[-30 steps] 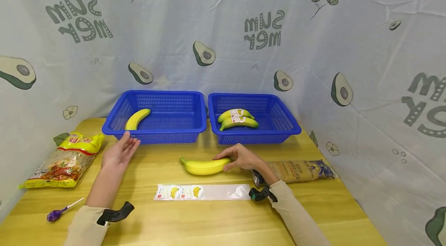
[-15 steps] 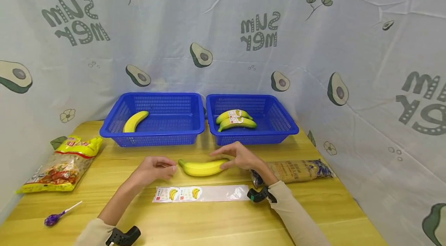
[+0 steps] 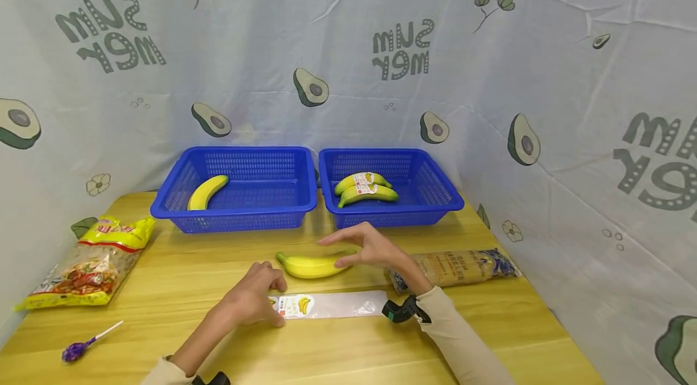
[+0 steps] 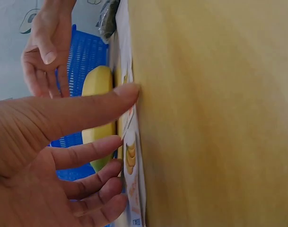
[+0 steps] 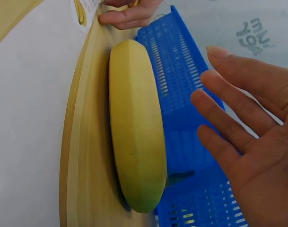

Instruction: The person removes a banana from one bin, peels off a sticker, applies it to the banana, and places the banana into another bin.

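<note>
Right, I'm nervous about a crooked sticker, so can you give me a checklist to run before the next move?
1. Loose banana resting on the tabletop: ok.
2. Banana sticker available on the sticker strip: ok, it shows beside the hand.
3. Left hand at the strip: ok, at its left end.
4. Sticker edge lifted: cannot tell, not clear enough.
5. Right hand gripping the loose banana: not ok, its fingers aren't wrapped round it.
6. Room in the right-hand basket: ok, bare floor beside two stickered bananas.
</note>
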